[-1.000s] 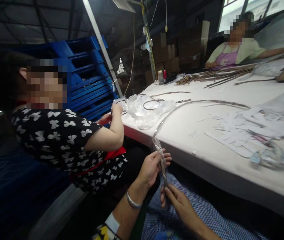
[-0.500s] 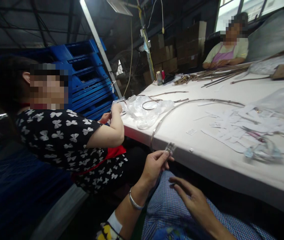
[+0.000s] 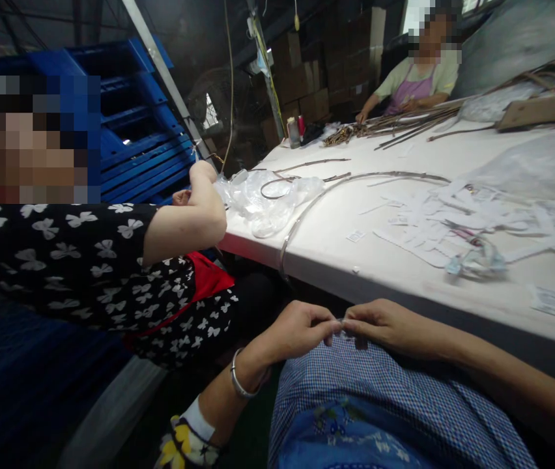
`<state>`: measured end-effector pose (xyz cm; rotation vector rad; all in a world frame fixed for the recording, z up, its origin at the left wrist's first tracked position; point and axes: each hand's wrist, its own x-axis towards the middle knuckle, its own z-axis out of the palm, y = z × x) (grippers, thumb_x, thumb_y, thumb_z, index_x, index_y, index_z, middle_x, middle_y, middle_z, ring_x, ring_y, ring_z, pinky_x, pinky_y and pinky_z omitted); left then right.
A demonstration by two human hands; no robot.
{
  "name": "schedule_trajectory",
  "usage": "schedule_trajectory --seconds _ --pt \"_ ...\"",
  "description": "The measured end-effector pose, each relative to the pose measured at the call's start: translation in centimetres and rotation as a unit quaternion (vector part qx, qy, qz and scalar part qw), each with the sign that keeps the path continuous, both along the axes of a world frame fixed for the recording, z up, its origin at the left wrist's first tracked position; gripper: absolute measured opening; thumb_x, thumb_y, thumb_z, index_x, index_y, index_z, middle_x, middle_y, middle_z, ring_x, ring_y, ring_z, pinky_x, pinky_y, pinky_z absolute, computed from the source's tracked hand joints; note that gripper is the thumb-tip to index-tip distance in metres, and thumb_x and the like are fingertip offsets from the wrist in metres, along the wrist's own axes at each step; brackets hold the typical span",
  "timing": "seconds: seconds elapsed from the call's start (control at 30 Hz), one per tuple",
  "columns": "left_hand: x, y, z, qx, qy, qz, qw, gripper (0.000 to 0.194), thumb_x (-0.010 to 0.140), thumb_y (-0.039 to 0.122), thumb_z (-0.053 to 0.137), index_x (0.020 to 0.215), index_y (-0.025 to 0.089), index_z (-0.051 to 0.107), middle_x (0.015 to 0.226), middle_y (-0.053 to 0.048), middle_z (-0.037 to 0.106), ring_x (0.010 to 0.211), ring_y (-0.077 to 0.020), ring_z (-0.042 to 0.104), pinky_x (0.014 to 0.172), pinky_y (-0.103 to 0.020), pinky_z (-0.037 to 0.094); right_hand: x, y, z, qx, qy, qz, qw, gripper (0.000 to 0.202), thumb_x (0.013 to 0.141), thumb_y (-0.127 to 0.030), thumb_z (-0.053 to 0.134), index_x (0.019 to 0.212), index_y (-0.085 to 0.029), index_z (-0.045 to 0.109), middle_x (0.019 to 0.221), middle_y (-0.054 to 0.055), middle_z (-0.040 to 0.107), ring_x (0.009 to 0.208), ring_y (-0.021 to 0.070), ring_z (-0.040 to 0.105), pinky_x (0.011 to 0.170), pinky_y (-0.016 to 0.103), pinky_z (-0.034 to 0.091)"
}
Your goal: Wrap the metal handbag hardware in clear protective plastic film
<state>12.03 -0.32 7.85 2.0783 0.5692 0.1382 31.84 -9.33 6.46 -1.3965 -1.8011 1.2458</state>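
Note:
Above my lap, my left hand pinches a small clear plastic piece between thumb and fingers. My right hand meets it fingertip to fingertip and grips the same piece from the right. Most of the piece is hidden by the fingers, so its exact kind does not show. Both hands are just in front of the white table's near edge. A long thin brown stem curves over that edge, left of my hands.
A co-worker's arm is close on the left, beside a crumpled clear bag. Paper tags and strips, scissors and a bundle of stems lie on the table. Another person sits across.
My right hand has come up from the lap and taken hold of the clear piece together with my left hand. My left hand has lowered slightly. The view has shifted right and down.

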Motion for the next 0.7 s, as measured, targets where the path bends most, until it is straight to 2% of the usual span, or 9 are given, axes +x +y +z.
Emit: schedule_trajectory --seconds 0.07,0.2,0.3,0.37,0.43,0.5,0.53,0.6,0.7 --pt "-0.1 0.1 0.3 0.002 0.016 -0.034 0.999 0.033 0.09 0.037 0.054 0.075 0.013 0.07 0.067 -0.001 0.066 0.062 -0.0105 0.057 0.06 -0.018 0.04 0.0 -0.3 -0.4 -0.082 0.066 0.018 0.994 0.044 0.09 -0.054 0.051 0.075 -0.015 0.065 0.065 0.003 0.066 0.063 0.0151 0.062 0.062 0.025 0.046" --pt "-0.1 0.6 0.3 0.009 0.029 -0.098 0.995 0.031 0.091 0.034 0.055 0.073 0.013 0.069 0.063 0.0 0.063 0.059 -0.0091 0.055 0.058 -0.017 0.04 -0.5 -0.9 -1.8 -0.226 0.236 0.052 0.944 0.044 0.088 -0.055 0.055 0.091 -0.013 0.065 0.083 0.007 0.07 0.067 0.0148 0.067 0.065 0.028 0.052" --pt "-0.3 0.9 -0.3 -0.008 0.015 -0.124 0.992 0.03 0.091 0.037 0.055 0.081 0.013 0.071 0.07 -0.002 0.067 0.064 -0.0112 0.06 0.064 -0.018 0.046 -0.8 -1.3 -2.5 -0.265 0.294 0.069 0.916 0.043 0.092 -0.051 0.052 0.091 -0.01 0.065 0.081 0.009 0.071 0.064 0.0142 0.068 0.061 0.025 0.052" --pt "-0.6 0.9 -1.1 -0.006 -0.053 -0.084 0.995 0.031 0.091 0.04 0.055 0.102 0.015 0.07 0.093 -0.007 0.072 0.086 -0.0165 0.066 0.08 -0.023 0.05 -0.8 -1.5 -2.4 -0.244 0.348 0.041 0.904 0.039 0.094 -0.046 0.051 0.086 -0.01 0.064 0.073 0.007 0.069 0.062 0.0126 0.067 0.06 0.023 0.05" --pt "-0.7 0.7 -2.1 0.035 -0.147 -0.008 0.988 0.047 0.087 0.045 0.061 0.125 0.018 0.059 0.123 -0.01 0.064 0.113 -0.0228 0.059 0.099 -0.032 0.045 -0.7 -1.5 -1.9 -0.205 0.422 -0.006 0.883 0.032 0.095 -0.041 0.052 0.087 -0.011 0.063 0.074 0.005 0.068 0.063 0.011 0.066 0.062 0.022 0.05" --pt "-0.4 0.4 -3.4 0.091 -0.204 0.06 0.973 0.067 0.079 0.049 0.069 0.137 0.021 0.049 0.138 -0.012 0.054 0.126 -0.0267 0.05 0.109 -0.037 0.037 -0.8 -1.4 -0.9 -0.169 0.482 -0.029 0.859 0.027 0.096 -0.037 0.052 0.09 -0.013 0.063 0.076 0.004 0.067 0.066 0.0108 0.065 0.065 0.022 0.051" --pt "-0.1 0.1 -4.0 0.104 -0.214 0.089 0.967 0.068 0.078 0.049 0.069 0.137 0.021 0.049 0.138 -0.012 0.054 0.126 -0.0271 0.05 0.11 -0.038 0.036 -0.8 -1.3 -0.4 -0.155 0.5 -0.027 0.852 0.026 0.096 -0.035 0.052 0.091 -0.013 0.063 0.076 0.004 0.067 0.067 0.0109 0.065 0.065 0.022 0.051" --pt "0.9 -0.5 -5.0 0.088 -0.214 0.141 0.963 0.048 0.087 0.047 0.059 0.126 0.019 0.058 0.124 -0.011 0.063 0.114 -0.0248 0.059 0.102 -0.036 0.043 -1.0 -0.9 0.8 -0.124 0.514 -0.027 0.848 0.024 0.096 -0.034 0.052 0.092 -0.013 0.064 0.077 0.005 0.067 0.067 0.0107 0.064 0.066 0.022 0.052" --pt "2.5 -1.6 -5.9 -0.005 -0.216 0.166 0.962 0.04 0.097 0.044 0.04 0.101 0.015 0.067 0.091 -0.008 0.071 0.084 -0.0182 0.066 0.083 -0.029 0.051 -0.9 0.1 2.4 -0.045 0.5 -0.099 0.859 0.021 0.093 -0.036 0.057 0.098 -0.017 0.064 0.087 0.006 0.068 0.075 0.0126 0.066 0.074 0.025 0.055"
